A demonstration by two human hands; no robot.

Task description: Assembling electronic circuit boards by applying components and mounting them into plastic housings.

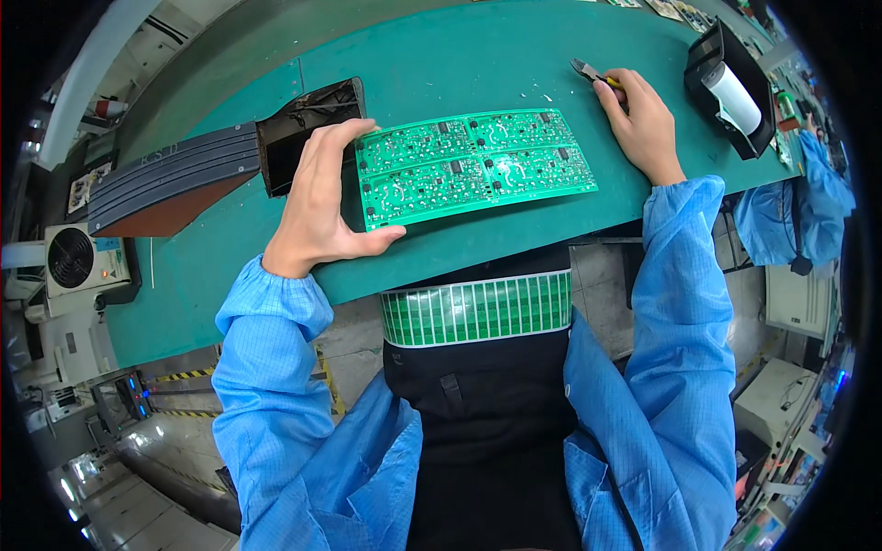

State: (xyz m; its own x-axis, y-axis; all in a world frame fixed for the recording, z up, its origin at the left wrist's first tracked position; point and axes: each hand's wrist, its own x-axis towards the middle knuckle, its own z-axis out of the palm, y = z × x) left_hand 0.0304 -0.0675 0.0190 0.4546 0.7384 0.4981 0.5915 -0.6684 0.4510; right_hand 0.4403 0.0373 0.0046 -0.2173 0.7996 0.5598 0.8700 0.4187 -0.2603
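I see a green-matted desk (514,55) curving across my view. On it lies a green circuit board panel (473,165), flat near the front edge; a black open-ended box (303,129) sits just left, a black bin with a white roll (730,87) far right, cutters (588,72) between.

Green circuit board panel (473,165), four sub-boards in a two-by-two grid, populated with small black chips and silver solder points, lying flat on the green mat near its front edge, long side running left-right, left end gripped between thumb and fingers. Small cutting pliers (588,73), dark metal jaws, yellow on the handle, farther back on the right, mostly hidden under the fingers, tip pointing left.
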